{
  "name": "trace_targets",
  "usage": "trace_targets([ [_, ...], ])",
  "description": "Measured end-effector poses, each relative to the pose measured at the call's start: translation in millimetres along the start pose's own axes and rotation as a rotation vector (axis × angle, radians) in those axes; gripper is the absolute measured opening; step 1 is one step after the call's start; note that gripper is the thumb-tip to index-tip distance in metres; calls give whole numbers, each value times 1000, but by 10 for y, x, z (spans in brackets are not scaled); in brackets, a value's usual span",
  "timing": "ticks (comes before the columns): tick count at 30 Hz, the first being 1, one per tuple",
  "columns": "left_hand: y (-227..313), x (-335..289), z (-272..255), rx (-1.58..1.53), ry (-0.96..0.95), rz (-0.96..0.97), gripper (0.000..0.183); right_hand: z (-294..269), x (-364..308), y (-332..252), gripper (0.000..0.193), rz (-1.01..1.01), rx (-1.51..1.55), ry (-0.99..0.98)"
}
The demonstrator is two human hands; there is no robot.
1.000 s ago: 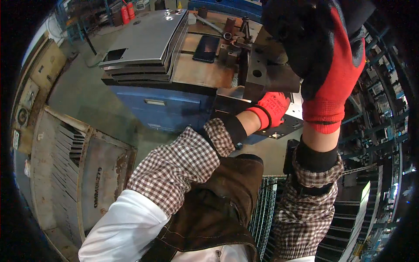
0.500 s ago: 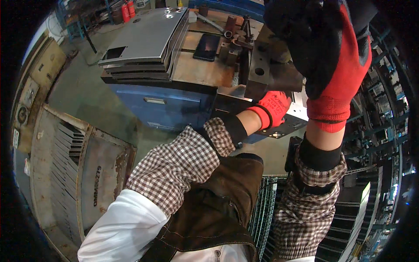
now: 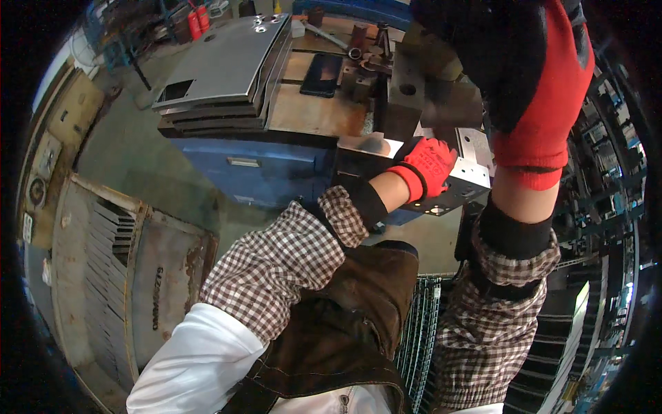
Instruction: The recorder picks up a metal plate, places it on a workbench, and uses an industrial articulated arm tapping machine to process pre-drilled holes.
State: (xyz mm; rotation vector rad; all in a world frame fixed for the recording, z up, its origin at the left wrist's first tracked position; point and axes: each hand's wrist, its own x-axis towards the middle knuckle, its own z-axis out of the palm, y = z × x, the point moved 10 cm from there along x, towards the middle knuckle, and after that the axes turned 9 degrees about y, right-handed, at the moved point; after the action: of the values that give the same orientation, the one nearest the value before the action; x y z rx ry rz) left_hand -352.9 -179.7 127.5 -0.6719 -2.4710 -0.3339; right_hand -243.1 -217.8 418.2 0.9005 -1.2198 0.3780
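Observation:
My left hand (image 3: pixel 431 165), in a red glove, rests on a bent sheet-metal part (image 3: pixel 472 148) with round holes along its faces. Its fingers are curled at the part's near left side, and the fingertips are partly hidden. Just beyond stands a dark steel block (image 3: pixel 405 96) with a round hole, beside a dark machine piece (image 3: pixel 452 103). High at the right and close to the camera, my right hand (image 3: pixel 541 96) wears a red glove with black coating. Its fingers look closed round something dark, which I cannot make out.
Stacked grey metal panels (image 3: pixel 227 58) lie on the workbench (image 3: pixel 303 114), near a black phone (image 3: pixel 322 74) and a wrench (image 3: pixel 327 36). Blue drawers (image 3: pixel 255 169) are below. A rusty metal cabinet (image 3: pixel 172 269) stands left; crowded racks (image 3: pixel 607 159) line the right.
My right hand has moved slightly right and down in the picture. The left hand stays at the metal part, whose top face shows more now. The view has shifted a little.

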Motion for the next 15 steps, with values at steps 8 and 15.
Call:
trace_targets([
  [8,87,104,-135,-80,-13,17,57,67,395,575,46,246,575,-60],
  [15,-17,13,-149,-85,30,-43,47,-432,390,908,42,17,119,-220],
])
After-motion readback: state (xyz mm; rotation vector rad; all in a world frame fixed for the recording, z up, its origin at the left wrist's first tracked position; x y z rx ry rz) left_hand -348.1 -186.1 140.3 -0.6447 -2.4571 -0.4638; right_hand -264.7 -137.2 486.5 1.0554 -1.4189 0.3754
